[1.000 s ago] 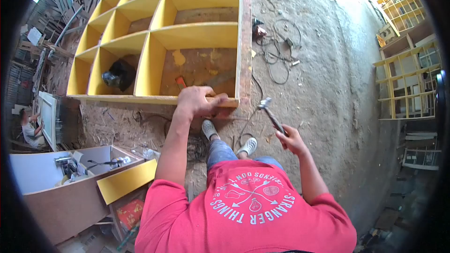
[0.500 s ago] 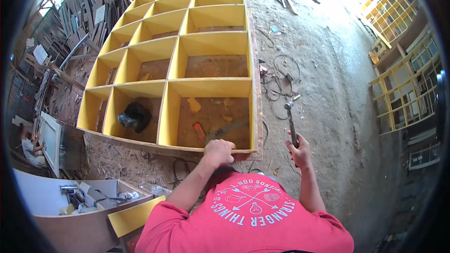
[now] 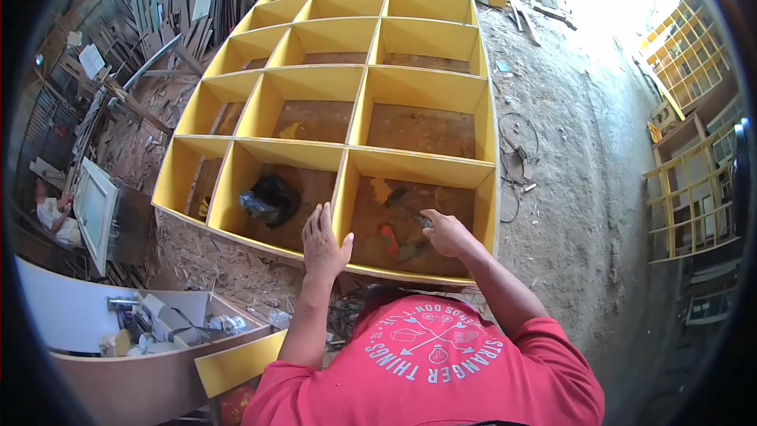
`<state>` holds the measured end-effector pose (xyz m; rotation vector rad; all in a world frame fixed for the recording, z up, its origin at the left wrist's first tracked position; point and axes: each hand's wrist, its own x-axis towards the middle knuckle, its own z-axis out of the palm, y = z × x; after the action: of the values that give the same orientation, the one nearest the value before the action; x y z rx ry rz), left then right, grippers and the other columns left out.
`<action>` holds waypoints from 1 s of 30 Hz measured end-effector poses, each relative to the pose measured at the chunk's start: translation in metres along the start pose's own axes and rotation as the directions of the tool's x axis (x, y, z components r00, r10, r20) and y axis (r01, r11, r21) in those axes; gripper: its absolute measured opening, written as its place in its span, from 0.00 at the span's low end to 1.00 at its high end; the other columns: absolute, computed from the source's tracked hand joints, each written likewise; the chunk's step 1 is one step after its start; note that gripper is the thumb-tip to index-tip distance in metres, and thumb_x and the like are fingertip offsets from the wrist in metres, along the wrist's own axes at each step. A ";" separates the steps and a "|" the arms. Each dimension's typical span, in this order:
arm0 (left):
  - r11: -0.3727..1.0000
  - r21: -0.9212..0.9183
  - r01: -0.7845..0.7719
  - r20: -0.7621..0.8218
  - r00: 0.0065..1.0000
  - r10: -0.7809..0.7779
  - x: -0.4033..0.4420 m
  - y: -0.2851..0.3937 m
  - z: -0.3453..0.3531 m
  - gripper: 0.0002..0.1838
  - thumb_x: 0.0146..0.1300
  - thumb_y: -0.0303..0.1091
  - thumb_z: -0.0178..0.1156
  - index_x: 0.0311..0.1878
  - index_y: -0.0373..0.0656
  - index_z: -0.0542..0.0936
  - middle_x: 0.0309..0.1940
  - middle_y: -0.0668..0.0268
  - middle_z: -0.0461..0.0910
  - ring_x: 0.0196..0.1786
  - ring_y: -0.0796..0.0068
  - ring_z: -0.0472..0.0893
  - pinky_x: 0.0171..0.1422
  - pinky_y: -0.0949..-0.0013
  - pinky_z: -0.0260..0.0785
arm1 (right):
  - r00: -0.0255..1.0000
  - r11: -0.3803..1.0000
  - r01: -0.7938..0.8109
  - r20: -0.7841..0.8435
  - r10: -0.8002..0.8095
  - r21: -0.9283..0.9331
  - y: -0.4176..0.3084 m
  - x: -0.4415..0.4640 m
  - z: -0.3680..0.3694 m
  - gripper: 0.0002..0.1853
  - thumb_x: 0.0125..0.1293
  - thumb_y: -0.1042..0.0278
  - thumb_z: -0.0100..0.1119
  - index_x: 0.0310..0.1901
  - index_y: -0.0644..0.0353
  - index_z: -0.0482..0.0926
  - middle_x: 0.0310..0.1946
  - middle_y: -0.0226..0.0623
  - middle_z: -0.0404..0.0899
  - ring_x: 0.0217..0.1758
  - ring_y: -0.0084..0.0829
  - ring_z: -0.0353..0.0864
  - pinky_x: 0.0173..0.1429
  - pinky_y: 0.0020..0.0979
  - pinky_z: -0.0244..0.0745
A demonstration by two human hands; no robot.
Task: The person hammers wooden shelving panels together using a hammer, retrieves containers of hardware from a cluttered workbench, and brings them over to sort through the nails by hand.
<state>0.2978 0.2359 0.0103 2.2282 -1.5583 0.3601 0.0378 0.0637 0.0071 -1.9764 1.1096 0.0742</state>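
A large yellow compartment frame (image 3: 355, 73) lies in front of me. My right hand (image 3: 449, 234) is inside its near right compartment, fingers closed round the hammer (image 3: 422, 221), whose head is low over the compartment's bottom. Beside it lie an orange-handled tool (image 3: 389, 240) and a grey flat blade. My left hand (image 3: 324, 241) is open, fingers stretched out, over the near edge by the divider between two compartments. A black plastic bag (image 3: 271, 199) lies in the compartment to its left.
An open box (image 3: 134, 379) of tools and a yellow board (image 3: 240, 361) stand at the lower left. Behind them a person (image 3: 55, 219) is beside a white framed panel (image 3: 95, 201). Cables (image 3: 516, 159) lie on the ground at the right, with more yellow lattice frames (image 3: 694, 189) beyond.
My right hand has moved with the hammer from outside the frame into the near right compartment. My left hand has let go of the near edge and moved left, opening out. The view has shifted.
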 end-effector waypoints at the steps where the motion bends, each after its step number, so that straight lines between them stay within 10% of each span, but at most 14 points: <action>1: 0.992 -0.061 0.111 0.147 0.984 -0.101 -0.006 -0.011 0.005 0.39 0.67 0.46 0.71 0.75 0.36 0.68 0.61 0.42 0.83 0.63 0.43 0.84 0.68 0.46 0.77 | 0.999 0.999 0.040 -0.005 -0.040 -0.003 0.006 0.011 0.015 0.32 0.75 0.61 0.63 0.78 0.60 0.69 0.59 0.66 0.84 0.65 0.62 0.83 0.69 0.52 0.77; 4: 0.914 -0.157 0.374 0.492 0.832 -0.256 -0.007 -0.023 0.007 0.33 0.73 0.53 0.64 0.68 0.36 0.72 0.55 0.41 0.86 0.55 0.37 0.87 0.59 0.40 0.79 | 0.983 0.978 0.182 0.044 -0.178 -0.102 0.028 0.019 0.035 0.34 0.74 0.60 0.64 0.78 0.63 0.69 0.63 0.65 0.83 0.70 0.62 0.80 0.73 0.51 0.75; 7: 0.913 -0.175 0.369 0.437 0.860 -0.264 -0.009 -0.028 0.020 0.30 0.73 0.52 0.64 0.65 0.38 0.73 0.51 0.43 0.87 0.53 0.38 0.87 0.58 0.40 0.80 | 0.967 0.960 0.127 0.248 -0.063 -0.249 0.036 0.005 0.017 0.35 0.73 0.58 0.65 0.77 0.62 0.71 0.64 0.62 0.83 0.70 0.60 0.80 0.75 0.50 0.75; 14: 0.881 -0.243 0.407 0.551 0.805 -0.221 0.001 -0.029 0.009 0.35 0.70 0.47 0.68 0.71 0.36 0.69 0.65 0.41 0.79 0.62 0.37 0.83 0.66 0.41 0.77 | 0.990 0.985 -0.138 0.029 0.141 -0.105 -0.001 -0.046 -0.035 0.29 0.71 0.58 0.69 0.71 0.57 0.79 0.57 0.52 0.87 0.63 0.54 0.85 0.67 0.48 0.80; 19: 0.869 -0.457 0.192 0.285 0.957 -0.061 0.020 -0.031 0.020 0.46 0.66 0.40 0.74 0.81 0.33 0.61 0.77 0.41 0.66 0.80 0.39 0.67 0.84 0.46 0.63 | 0.875 0.980 0.158 -0.443 -0.194 -0.118 0.023 -0.076 -0.023 0.16 0.70 0.65 0.69 0.57 0.57 0.87 0.42 0.45 0.87 0.52 0.46 0.86 0.58 0.46 0.81; 30: 0.992 -0.072 -0.106 0.381 0.916 0.125 0.129 -0.005 0.084 0.56 0.64 0.42 0.71 0.87 0.29 0.49 0.90 0.45 0.43 0.92 0.47 0.43 0.94 0.49 0.41 | 0.798 0.912 0.171 -0.491 -0.351 -0.374 0.048 -0.084 0.006 0.07 0.68 0.60 0.70 0.42 0.51 0.91 0.39 0.34 0.90 0.48 0.38 0.88 0.60 0.41 0.78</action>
<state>0.3457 0.0914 -0.0102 2.2707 -1.8775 -0.0964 -0.0457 0.1127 0.0082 -2.5155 1.2095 -0.5386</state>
